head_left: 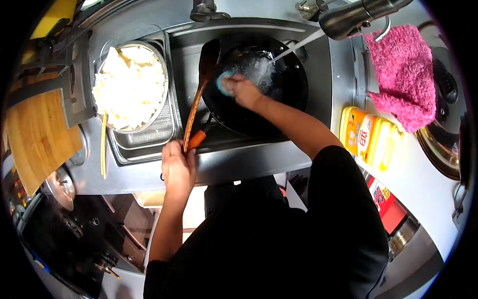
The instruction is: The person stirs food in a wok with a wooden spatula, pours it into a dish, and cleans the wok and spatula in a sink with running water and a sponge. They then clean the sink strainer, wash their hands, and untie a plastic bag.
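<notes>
A black wok (286, 92) lies in the sink, with water (260, 72) running into it. My right hand (244, 92) is closed on a round teal scrubber (225, 83), pressed against the wok's left inner side. At the sink's front edge, my left hand (178, 167) is wrapped round the wok's handle (197, 139), whose orange part shows beyond the fingers. A wooden spatula (197, 99) leans across the sink left of the wok, its handle end at my left thumb. How firmly the left hand holds the spatula I cannot tell.
The faucet (343, 22) reaches in from the upper right. Left of the wok, a bowl of pale cut pieces (130, 87) stands over a wire basket (159, 129), with chopsticks (103, 144) beside it. A pink cloth (403, 74) and yellow bottles (368, 137) are on the right.
</notes>
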`<action>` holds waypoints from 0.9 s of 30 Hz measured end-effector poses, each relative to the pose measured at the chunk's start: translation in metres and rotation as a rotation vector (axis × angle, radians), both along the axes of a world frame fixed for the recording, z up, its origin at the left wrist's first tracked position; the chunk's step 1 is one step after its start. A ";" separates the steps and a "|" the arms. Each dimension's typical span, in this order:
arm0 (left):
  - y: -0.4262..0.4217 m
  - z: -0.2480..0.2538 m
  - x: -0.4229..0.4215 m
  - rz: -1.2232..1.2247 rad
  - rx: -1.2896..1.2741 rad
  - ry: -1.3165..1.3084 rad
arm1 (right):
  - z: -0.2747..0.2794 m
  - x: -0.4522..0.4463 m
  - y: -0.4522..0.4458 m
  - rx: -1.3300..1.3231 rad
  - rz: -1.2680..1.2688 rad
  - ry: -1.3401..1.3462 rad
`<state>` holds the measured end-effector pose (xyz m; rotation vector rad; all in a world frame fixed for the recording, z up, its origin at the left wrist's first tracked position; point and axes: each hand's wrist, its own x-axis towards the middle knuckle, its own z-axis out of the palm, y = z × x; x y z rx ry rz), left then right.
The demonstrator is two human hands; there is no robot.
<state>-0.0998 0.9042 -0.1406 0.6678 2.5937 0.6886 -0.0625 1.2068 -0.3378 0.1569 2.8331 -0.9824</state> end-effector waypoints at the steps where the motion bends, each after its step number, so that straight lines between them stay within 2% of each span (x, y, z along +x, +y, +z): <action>1: 0.001 0.001 -0.001 0.021 -0.004 -0.011 | -0.012 -0.005 0.019 0.175 0.010 -0.141; 2: 0.002 0.004 -0.001 0.037 -0.008 -0.028 | -0.015 0.000 0.037 0.254 0.040 -0.087; 3: 0.003 0.007 0.000 0.048 -0.008 -0.044 | 0.022 0.007 0.048 0.201 -0.002 -0.297; 6: 0.005 0.010 -0.001 0.084 -0.020 -0.086 | -0.003 0.067 0.086 0.459 0.182 -0.430; 8: 0.000 0.010 -0.004 0.058 -0.014 -0.084 | 0.028 0.086 0.076 0.443 0.340 -0.614; 9: -0.001 0.010 -0.004 0.073 0.016 -0.087 | 0.026 0.086 0.060 0.380 0.498 -0.645; 10: -0.001 0.012 -0.005 0.080 0.008 -0.098 | 0.066 0.075 0.036 0.113 0.344 -0.566; 11: 0.000 0.013 -0.006 0.084 0.001 -0.109 | 0.065 0.066 0.011 -0.055 0.268 -0.442; 12: 0.001 0.013 -0.006 0.083 -0.008 -0.116 | 0.034 0.054 -0.009 -0.077 0.283 -0.234; 13: 0.000 0.012 -0.006 0.085 -0.019 -0.126 | 0.040 0.027 -0.031 -0.034 0.174 -0.088; 14: -0.001 0.008 -0.005 0.057 -0.012 -0.082 | 0.016 -0.002 -0.036 -0.134 0.078 0.068; 15: -0.003 0.009 -0.003 0.058 -0.004 -0.080 | 0.015 -0.026 -0.030 -0.026 0.001 0.078; 17: 0.000 0.010 -0.003 0.058 0.018 -0.069 | 0.009 -0.055 0.004 0.276 -0.080 -0.243; 19: 0.000 0.012 -0.003 0.078 0.005 -0.080 | 0.011 -0.056 0.041 0.415 -0.090 -0.481; 21: -0.001 0.012 -0.002 0.094 0.013 -0.081 | 0.009 -0.011 0.070 0.578 -0.023 -0.322; 23: 0.002 0.015 -0.003 0.113 -0.002 -0.137 | 0.003 0.037 0.083 0.668 0.147 -0.477; 25: 0.003 0.014 -0.007 0.099 -0.007 -0.148 | 0.032 0.066 0.067 0.434 0.083 -0.647; 27: -0.002 0.008 -0.006 0.051 -0.013 -0.126 | 0.044 0.073 0.032 0.314 0.256 -0.714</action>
